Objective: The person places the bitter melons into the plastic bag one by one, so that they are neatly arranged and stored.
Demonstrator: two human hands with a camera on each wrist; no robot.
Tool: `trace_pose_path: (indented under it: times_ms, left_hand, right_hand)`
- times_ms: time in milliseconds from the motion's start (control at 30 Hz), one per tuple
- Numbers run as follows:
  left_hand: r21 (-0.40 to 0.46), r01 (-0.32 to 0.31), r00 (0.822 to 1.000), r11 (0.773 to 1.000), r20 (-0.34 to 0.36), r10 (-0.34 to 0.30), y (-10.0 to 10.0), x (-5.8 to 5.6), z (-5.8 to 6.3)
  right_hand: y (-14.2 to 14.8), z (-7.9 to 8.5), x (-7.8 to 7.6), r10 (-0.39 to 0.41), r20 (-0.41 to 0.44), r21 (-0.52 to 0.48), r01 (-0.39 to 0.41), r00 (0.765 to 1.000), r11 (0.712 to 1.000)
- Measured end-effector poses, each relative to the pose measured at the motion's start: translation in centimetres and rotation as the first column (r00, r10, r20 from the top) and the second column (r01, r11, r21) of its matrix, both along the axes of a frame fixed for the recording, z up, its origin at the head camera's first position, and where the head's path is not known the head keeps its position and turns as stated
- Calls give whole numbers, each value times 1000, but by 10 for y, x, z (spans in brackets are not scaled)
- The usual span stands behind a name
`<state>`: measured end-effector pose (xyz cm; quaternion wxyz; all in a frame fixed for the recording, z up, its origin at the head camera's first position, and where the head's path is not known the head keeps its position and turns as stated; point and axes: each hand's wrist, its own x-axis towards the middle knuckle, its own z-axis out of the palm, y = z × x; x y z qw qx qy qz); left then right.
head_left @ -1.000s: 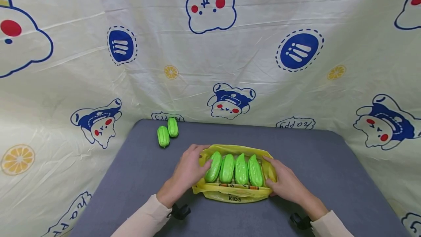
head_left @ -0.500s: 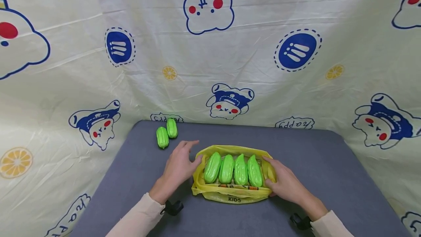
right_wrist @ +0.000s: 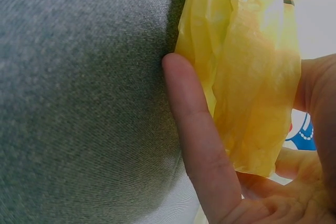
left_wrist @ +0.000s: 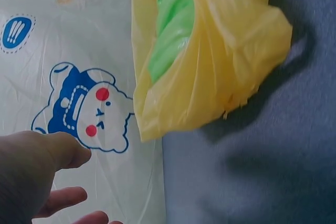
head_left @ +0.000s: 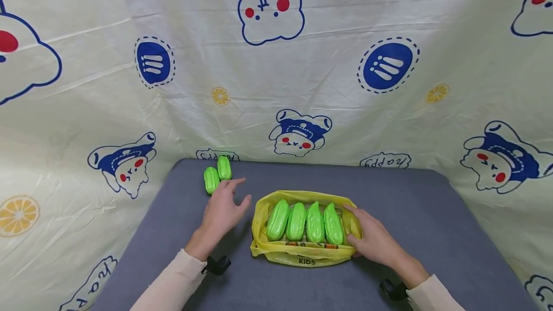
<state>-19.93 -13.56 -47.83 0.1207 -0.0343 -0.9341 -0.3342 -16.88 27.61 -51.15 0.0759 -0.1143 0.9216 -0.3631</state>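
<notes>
A yellow plastic bag marked KIDS lies open on the table, with several bright green, ribbed, gourd-like vegetables side by side in it. My right hand holds the bag's right end; in the right wrist view one finger lies along the outside of the yellow plastic. My left hand is off the bag, fingers spread, its fingertips overlapping the nearer of two more green vegetables at the back left. The other one lies just behind it. Nothing is between the left hand's thumb and fingers.
The grey table ends at the back against a pale hanging sheet with cartoon prints. Each wrist wears a black strap mount, the left one and the right one.
My left hand has let go of the bag's left side and moved left and away from me, up to the two loose green vegetables. The right hand has stayed at the bag.
</notes>
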Motion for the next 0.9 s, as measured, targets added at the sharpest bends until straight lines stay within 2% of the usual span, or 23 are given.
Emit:
trace_pose_path:
  times_ms: [500, 733, 900]
  left_hand:
    - [1, -80, 997, 997, 1, 80, -27, -16, -11]
    - [2, -108, 994, 994, 13, 108, -40, -23, -11]
    - [4, -128, 992, 992, 20, 127, -49, -29, -12]
  right_hand:
    - [0, -1, 0, -4, -4, -2, 4, 1000, 1000]
    - [-1, -2, 1, -1, 17, -5, 2, 1000, 1000]
    - [1, 0, -1, 9, -49, 65, -6, 999, 998]
